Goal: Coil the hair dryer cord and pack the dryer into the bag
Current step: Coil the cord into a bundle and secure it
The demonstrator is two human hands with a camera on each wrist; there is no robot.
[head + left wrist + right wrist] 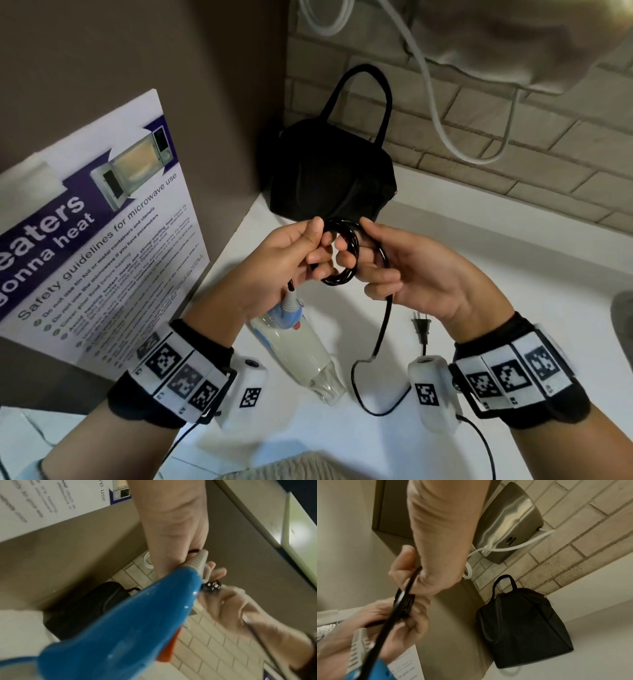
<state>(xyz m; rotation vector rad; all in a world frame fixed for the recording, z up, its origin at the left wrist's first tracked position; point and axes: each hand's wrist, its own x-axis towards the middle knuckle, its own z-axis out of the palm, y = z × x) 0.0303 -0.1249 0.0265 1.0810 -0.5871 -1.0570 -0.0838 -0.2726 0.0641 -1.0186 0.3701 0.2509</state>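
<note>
holding a small coil of black cord [342,255] between them above the white counter [479,260], both hands work close together. the left hand [274,263] has its fingers curled through the coil and its thumb pinching the top of the loops, and the hair dryer [298,346] hangs from the cord just under this hand, its blue handle end up and its pale barrel pointing down toward the counter. the right hand [421,274] pinches the coil's other side with thumb and forefinger, its remaining fingers curled round the loose run of cord, which drops down and trails across the counter to the plug [420,330] lying near the right wrist. the black bag [329,171] stands upright in the corner behind the hands, handle up, beside a microwave safety poster [102,222].
</note>
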